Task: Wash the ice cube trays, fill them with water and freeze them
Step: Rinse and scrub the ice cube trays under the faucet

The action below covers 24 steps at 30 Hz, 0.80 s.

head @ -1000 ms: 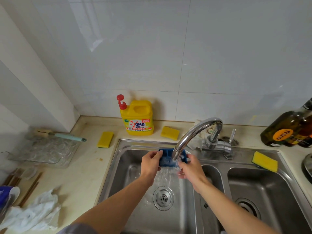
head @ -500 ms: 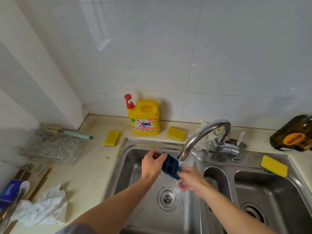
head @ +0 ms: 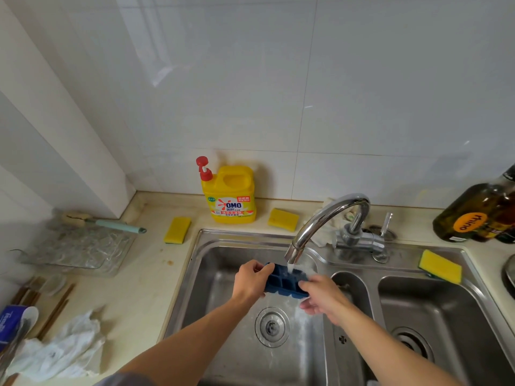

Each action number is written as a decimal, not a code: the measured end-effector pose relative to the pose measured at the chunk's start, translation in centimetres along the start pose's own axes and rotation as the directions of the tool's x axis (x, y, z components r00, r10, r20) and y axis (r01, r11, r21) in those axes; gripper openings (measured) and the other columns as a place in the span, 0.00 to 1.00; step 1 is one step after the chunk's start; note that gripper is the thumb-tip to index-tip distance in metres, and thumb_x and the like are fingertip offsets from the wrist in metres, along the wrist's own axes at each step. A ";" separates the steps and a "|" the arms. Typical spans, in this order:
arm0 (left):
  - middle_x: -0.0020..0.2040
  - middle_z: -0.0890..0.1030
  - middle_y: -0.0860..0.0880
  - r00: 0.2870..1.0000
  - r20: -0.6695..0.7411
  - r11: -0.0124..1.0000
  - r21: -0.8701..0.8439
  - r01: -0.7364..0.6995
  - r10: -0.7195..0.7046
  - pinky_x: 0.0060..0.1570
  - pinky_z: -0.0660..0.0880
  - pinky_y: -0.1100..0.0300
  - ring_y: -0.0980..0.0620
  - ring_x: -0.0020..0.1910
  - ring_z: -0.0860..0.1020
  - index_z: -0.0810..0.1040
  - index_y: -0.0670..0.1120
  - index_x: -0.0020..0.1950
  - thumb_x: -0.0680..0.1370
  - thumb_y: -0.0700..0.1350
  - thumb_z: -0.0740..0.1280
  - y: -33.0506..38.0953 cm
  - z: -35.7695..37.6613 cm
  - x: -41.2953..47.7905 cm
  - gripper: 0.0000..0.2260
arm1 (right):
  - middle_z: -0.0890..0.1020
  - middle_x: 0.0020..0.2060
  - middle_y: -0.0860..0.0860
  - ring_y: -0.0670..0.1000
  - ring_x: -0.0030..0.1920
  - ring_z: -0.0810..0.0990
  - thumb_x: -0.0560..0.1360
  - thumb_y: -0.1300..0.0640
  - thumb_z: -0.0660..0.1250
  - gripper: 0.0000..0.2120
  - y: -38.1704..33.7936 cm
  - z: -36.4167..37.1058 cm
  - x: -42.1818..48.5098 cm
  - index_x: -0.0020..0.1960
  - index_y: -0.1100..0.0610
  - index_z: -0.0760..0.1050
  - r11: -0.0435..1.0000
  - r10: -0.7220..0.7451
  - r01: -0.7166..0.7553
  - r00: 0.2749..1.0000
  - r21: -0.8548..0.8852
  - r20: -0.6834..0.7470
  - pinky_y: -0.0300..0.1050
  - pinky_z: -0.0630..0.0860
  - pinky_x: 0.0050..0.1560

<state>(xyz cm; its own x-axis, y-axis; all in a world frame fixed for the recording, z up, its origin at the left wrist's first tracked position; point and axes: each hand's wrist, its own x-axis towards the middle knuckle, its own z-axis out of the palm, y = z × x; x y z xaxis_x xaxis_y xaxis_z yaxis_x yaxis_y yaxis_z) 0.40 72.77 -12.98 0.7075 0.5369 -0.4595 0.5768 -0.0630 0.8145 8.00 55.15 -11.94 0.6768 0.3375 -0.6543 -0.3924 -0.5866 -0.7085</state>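
A small blue ice cube tray [head: 284, 282] is held over the left basin of the steel sink [head: 223, 246], right under the running chrome faucet [head: 328, 215]. Water pours onto its far edge and splashes down toward the drain [head: 271, 327]. My left hand [head: 250, 280] grips the tray's left end. My right hand [head: 320, 298] grips its right end from the near side. The tray's compartments face me and it lies roughly level.
A yellow OMO detergent jug [head: 232, 199] stands behind the sink. Yellow sponges lie on the counter [head: 177, 230] [head: 282, 219] and on the sink rim [head: 440, 266]. A clear tray [head: 80, 249] with a brush sits left. Dark oil bottles [head: 473, 215] stand right. A white cloth [head: 61, 349] lies near left.
The tray, tilted steeply half a second ago, has been turned back to roughly level under the stream. Both hands still hold its ends. The camera has shifted slightly.
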 end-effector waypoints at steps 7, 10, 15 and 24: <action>0.48 0.84 0.39 0.979 0.176 0.993 -0.044 0.113 -0.104 0.36 0.82 0.57 0.45 0.40 0.85 0.81 0.38 0.52 0.83 0.46 0.67 -0.8 1.5 -0.1 0.11 | 0.83 0.48 0.56 0.52 0.39 0.84 0.82 0.57 0.65 0.03 0.6 -1.9 -0.7 0.56 0.54 0.76 0.999 -0.042 0.040 0.993 -0.019 -0.111 0.48 0.86 0.43; 0.46 0.85 0.39 0.960 0.246 0.977 -0.129 0.168 -0.133 0.37 0.83 0.55 0.45 0.40 0.86 0.81 0.40 0.51 0.84 0.43 0.64 -0.3 2.8 -0.4 0.09 | 0.84 0.46 0.56 0.51 0.37 0.83 0.81 0.58 0.67 0.03 0.3 -2.5 -1.1 0.54 0.53 0.75 0.994 -0.090 0.100 0.978 0.045 -0.188 0.49 0.84 0.41; 0.49 0.85 0.38 0.935 0.305 0.948 -0.200 0.247 -0.179 0.37 0.83 0.54 0.42 0.43 0.86 0.78 0.39 0.54 0.84 0.43 0.63 0.7 4.5 -0.6 0.08 | 0.84 0.46 0.52 0.52 0.40 0.86 0.80 0.56 0.68 0.04 0.1 -3.6 -1.6 0.54 0.52 0.75 0.982 -0.159 0.179 0.951 0.054 -0.265 0.42 0.84 0.37; 0.50 0.86 0.38 0.922 0.342 0.911 -0.295 0.289 -0.182 0.45 0.84 0.49 0.40 0.47 0.86 0.80 0.39 0.56 0.84 0.40 0.63 0.7 4.5 -0.6 0.08 | 0.83 0.46 0.51 0.51 0.39 0.85 0.80 0.57 0.68 0.06 -0.4 -2.9 -2.1 0.55 0.50 0.75 0.961 -0.253 0.275 0.913 0.024 -0.321 0.53 0.85 0.44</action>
<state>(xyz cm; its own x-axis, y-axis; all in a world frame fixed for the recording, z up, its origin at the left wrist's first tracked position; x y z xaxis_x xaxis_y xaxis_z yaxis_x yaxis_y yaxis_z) 2.24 68.64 -13.76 0.6870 0.2190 -0.6928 0.6093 0.3458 0.7136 8.55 52.51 -9.47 0.9168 0.2203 -0.3330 -0.2060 -0.4536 -0.8671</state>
